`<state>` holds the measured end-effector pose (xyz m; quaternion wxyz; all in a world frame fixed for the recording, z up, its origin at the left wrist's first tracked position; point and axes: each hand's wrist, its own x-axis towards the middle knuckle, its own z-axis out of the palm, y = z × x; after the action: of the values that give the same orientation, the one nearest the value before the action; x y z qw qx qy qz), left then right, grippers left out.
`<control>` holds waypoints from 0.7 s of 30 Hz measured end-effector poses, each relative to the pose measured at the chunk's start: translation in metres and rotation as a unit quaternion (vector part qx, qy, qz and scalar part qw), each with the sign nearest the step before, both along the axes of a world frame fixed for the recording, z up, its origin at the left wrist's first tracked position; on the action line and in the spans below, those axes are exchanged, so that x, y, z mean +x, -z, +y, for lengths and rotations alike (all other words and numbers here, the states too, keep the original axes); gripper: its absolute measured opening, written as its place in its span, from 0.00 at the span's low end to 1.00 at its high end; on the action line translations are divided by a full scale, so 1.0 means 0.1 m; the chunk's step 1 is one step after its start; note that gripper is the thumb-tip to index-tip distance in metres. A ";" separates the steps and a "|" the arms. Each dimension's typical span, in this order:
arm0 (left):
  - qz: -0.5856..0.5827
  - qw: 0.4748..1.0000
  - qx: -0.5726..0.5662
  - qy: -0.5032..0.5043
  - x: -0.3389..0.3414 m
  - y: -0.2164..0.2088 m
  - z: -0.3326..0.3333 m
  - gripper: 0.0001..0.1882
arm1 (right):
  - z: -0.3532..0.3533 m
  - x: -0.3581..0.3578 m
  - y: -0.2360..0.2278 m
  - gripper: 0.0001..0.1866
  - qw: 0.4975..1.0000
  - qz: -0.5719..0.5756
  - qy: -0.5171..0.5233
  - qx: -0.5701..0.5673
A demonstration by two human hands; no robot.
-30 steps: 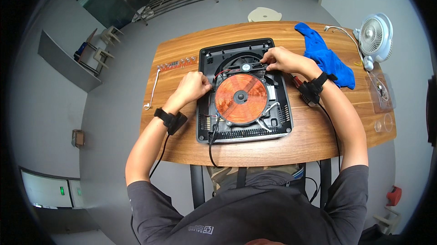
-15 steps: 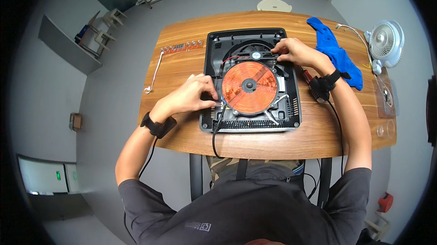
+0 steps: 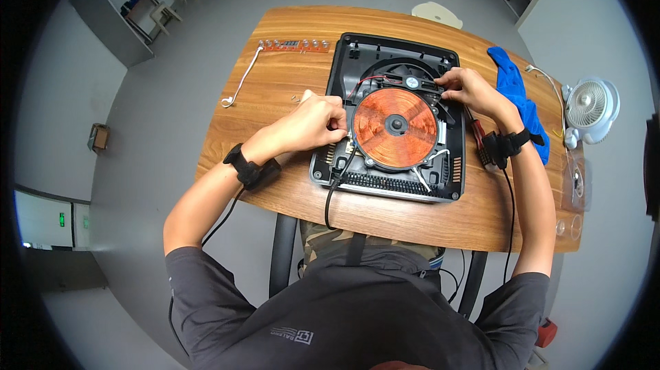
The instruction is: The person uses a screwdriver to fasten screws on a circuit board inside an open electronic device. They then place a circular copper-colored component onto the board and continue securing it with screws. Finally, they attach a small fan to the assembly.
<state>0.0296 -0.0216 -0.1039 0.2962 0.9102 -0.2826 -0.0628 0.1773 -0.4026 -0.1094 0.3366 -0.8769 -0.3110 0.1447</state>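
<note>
An opened induction cooker (image 3: 337, 181), its black lower shell facing up, lies on the wooden table in front of me. A round copper coil (image 3: 378, 119) fills its middle. Just beyond the coil sits a black cooling fan (image 3: 412, 83) with a red wire. My left hand (image 3: 317, 122) is closed in a pinch at the coil's left edge, above the power cord's inner end; what its fingertips hold is hidden. With thumb and fingers, my right hand (image 3: 474, 90) grips the right end of the fan's frame.
Left of the cooker lie a red circuit board (image 3: 292, 45) with a white cable and a few small screws. At right are a red-handled tool (image 3: 478, 135), a blue cloth (image 3: 515, 88), a white desk fan (image 3: 590, 105) and a clear plastic tray (image 3: 576, 181).
The whole view has shifted and tilted. My left hand has moved a little farther up along the coil's left side. The right hand stays at the fan's right end.
</note>
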 end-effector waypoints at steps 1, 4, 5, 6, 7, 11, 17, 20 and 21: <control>-0.010 1.000 0.011 -0.001 0.01 0.01 -0.01 0.06 | 0.00 -0.01 -0.01 0.19 1.000 0.000 -0.002 0.004; -0.032 0.999 0.039 -0.004 0.01 0.02 -0.05 0.06 | 0.02 -0.03 -0.03 0.18 1.000 0.017 0.012 -0.001; -0.036 0.998 0.043 -0.003 0.02 0.02 -0.05 0.06 | 0.02 -0.04 -0.04 0.18 1.000 0.017 0.013 -0.001; -0.039 0.998 0.048 -0.002 0.02 0.02 -0.05 0.06 | 0.03 -0.05 -0.04 0.18 1.000 0.016 0.013 0.000; -0.038 0.998 0.042 -0.001 0.02 0.04 -0.04 0.06 | 0.03 -0.05 -0.05 0.18 1.000 0.015 0.014 0.001; -0.045 0.998 0.037 0.012 0.04 0.05 -0.04 0.06 | 0.00 -0.03 -0.01 0.18 1.000 0.015 0.012 0.007; -0.044 0.998 0.045 0.021 0.03 0.02 -0.05 0.07 | 0.01 -0.04 -0.04 0.18 1.000 0.023 0.007 -0.013; -0.041 0.998 0.049 0.026 0.02 0.00 -0.07 0.08 | 0.01 -0.04 -0.04 0.18 1.000 0.017 0.007 -0.015; -0.042 0.997 0.050 0.029 0.02 0.00 -0.09 0.08 | 0.00 -0.03 -0.03 0.18 1.000 0.010 0.005 -0.017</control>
<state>0.0319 -0.0301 -0.1036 0.2366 0.9170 -0.3177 -0.0476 0.1738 -0.4027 -0.1061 0.3256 -0.8825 -0.3007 0.1572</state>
